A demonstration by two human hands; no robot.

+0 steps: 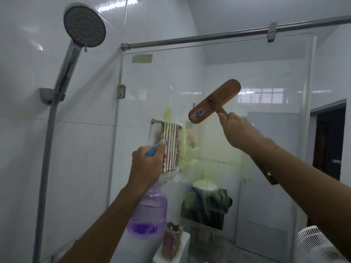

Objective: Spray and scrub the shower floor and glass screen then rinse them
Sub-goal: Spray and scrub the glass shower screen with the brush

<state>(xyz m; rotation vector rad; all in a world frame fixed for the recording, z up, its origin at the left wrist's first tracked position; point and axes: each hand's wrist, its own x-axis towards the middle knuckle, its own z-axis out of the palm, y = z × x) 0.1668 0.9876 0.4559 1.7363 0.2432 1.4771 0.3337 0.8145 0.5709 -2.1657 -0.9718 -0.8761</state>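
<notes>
Nearest me, at 6 o'clock, my left hand (148,162) is curled round the blue trigger of a clear purple plastic spray bottle (148,211). The bottle stands upright with its nozzle aimed toward 1 o'clock. Farther out, my right hand (233,126) grips the handle of a brown wooden scrubbing brush (214,101). The long axis of its head runs from 8 to 2 o'clock in front of the clear glass shower screen (266,73). Yellow-green foam (168,112) streaks down the glass near centre.

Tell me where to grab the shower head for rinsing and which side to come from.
Grip the chrome handle of the shower head, between the face and the wall bracket. Come from the right: the wall lies behind it, and the hose hangs below.
</notes>
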